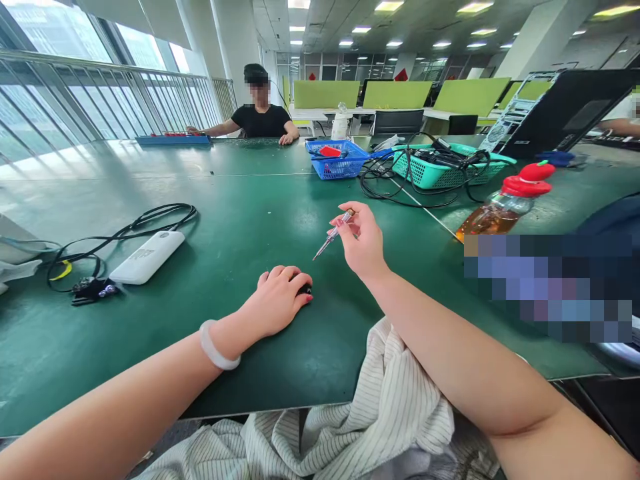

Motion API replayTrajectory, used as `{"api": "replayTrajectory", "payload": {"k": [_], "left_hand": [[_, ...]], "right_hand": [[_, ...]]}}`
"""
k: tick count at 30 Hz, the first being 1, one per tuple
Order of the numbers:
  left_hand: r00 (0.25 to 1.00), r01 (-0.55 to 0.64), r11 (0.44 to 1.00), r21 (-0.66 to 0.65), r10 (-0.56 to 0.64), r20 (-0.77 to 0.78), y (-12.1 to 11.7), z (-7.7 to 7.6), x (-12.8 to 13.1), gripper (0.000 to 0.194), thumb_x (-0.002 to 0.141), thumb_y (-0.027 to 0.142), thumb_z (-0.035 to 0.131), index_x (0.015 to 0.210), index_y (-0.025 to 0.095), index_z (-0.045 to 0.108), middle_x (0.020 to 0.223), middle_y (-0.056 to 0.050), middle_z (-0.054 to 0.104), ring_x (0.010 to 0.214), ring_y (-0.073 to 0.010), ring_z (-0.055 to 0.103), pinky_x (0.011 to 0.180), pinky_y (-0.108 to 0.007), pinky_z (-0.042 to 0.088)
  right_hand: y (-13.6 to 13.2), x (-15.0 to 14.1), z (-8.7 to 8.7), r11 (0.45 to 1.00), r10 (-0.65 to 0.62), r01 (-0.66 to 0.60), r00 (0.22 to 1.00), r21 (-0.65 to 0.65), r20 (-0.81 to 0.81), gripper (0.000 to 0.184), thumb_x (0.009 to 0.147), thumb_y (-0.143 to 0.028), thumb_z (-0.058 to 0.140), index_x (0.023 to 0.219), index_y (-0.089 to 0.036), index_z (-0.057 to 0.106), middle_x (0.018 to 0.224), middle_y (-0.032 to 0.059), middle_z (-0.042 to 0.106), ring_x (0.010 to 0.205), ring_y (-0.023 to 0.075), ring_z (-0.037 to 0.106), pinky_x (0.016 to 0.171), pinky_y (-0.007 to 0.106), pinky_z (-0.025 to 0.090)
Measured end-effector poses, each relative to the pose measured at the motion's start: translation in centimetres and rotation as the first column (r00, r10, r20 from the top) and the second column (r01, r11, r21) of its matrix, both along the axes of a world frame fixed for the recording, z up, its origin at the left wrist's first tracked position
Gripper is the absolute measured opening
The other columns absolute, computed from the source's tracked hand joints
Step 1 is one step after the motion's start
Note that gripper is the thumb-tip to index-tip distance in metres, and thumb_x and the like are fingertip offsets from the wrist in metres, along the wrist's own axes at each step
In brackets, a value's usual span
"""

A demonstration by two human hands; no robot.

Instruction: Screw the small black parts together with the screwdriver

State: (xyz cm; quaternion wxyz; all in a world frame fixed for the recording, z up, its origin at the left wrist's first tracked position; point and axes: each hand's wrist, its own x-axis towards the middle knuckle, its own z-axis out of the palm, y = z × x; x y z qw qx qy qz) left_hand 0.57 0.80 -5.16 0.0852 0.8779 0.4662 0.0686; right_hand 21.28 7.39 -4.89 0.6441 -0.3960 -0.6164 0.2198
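Note:
Between the fingers and thumb of my right hand (364, 240) is a slim screwdriver (331, 237) with a clear shaft section and a brownish end. It tilts down to the left, its tip in the air above the green table. My left hand (281, 299) rests on the tabletop, fingers curled over a small black object (305, 289). Most of that object is hidden under the palm and fingers, so its kind does not show. The screwdriver tip is close to the left hand's fingers but apart from them. A pale bracelet (220, 345) circles my left wrist.
On the left lie a white power bank (147, 257) and looped black cable (125, 230). A blue basket (343, 167) and a teal basket (433, 175) with tangled cables stand ahead. To the right is a red-capped bottle (500, 207). Across the table sits another person (260, 120).

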Motion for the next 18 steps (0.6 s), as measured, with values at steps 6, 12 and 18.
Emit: {"api": "replayTrajectory", "payload": {"k": [6,12,18], "left_hand": [[0.994,-0.109,0.994,-0.030,0.110,0.021,-3.0,-0.2,-9.1,0.030,0.096,0.045,0.053,0.117,0.029,0.067,0.135,-0.008,0.066,0.128,-0.0317,0.058,0.114,-0.054,0.044],[0.921,-0.391,0.913,0.116,0.388,0.048,-4.3,-1.1,-21.5,0.034,0.094,0.044,0.045,0.114,0.031,0.070,0.125,-0.004,0.074,0.120,-0.0311,0.066,0.113,-0.051,0.047],[0.855,-0.518,0.843,0.143,0.510,0.090,-3.9,-0.4,-28.0,0.031,0.092,0.047,0.045,0.110,0.037,0.068,0.120,0.006,0.076,0.117,-0.0305,0.067,0.111,-0.048,0.048]], "right_hand": [[0.0,-0.1,0.1,1.000,0.013,-0.014,1.000,-0.011,-0.007,0.022,0.094,-0.036,0.058,0.114,-0.028,0.056,0.095,0.0007,0.071,0.086,0.0176,0.074,0.085,0.042,0.062],[-0.2,-0.4,0.2,0.999,0.035,-0.035,0.999,-0.004,0.005,0.022,0.095,-0.036,0.056,0.116,-0.029,0.055,0.095,0.0005,0.071,0.088,0.0179,0.074,0.086,0.043,0.063],[-0.5,-0.5,0.6,0.999,0.035,-0.034,0.999,-0.007,0.016,0.021,0.094,-0.031,0.055,0.115,-0.029,0.055,0.096,0.0006,0.071,0.088,0.0179,0.075,0.086,0.043,0.063]]}}
